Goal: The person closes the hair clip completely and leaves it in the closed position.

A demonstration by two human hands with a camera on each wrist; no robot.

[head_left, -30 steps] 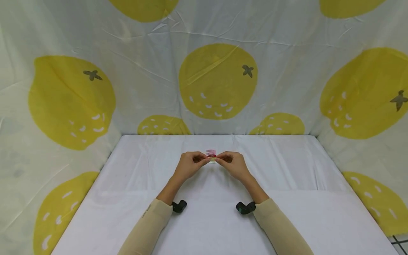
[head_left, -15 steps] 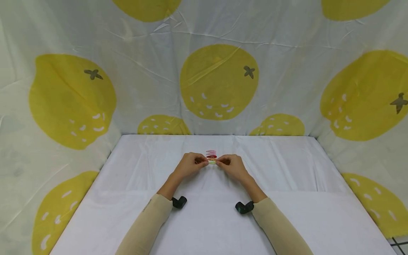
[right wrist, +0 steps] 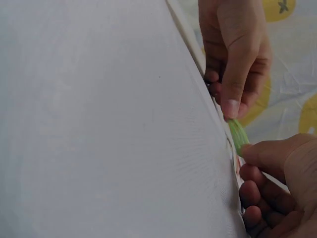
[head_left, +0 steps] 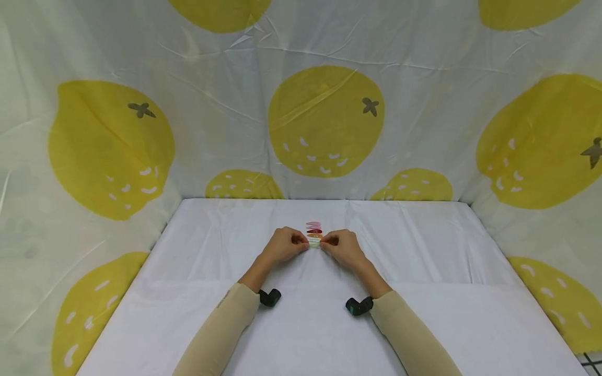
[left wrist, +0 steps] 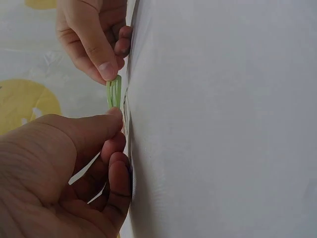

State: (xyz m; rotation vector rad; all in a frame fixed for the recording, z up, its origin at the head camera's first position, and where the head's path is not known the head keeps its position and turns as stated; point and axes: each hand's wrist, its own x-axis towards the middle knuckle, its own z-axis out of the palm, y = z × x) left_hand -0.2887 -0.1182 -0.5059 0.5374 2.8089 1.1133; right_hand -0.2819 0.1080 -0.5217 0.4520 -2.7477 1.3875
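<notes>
A light green snap hair clip (left wrist: 114, 92) is pinched at its two ends between my hands. My left hand (head_left: 286, 243) holds one end with thumb and fingertips, and my right hand (head_left: 344, 246) holds the other. Just beyond the hands, in the head view, more hair clips lie one behind another in a column: a pink clip (head_left: 313, 225), a red clip (head_left: 314, 231) and an orange clip (head_left: 315, 235). Paler clips sit closest to the fingers, too small to tell apart. From the right wrist, the green clip shows edge-on just over the cloth.
White cloth (head_left: 310, 324) covers the table, with light wrinkles. A lemon-print curtain (head_left: 324, 120) hangs along the back and both sides. Each wrist carries a small black camera, such as the left camera (head_left: 270, 297).
Both hands have drawn slightly toward the body along the column. The orange and paler clips, earlier mostly hidden by the fingers, now show beyond them.
</notes>
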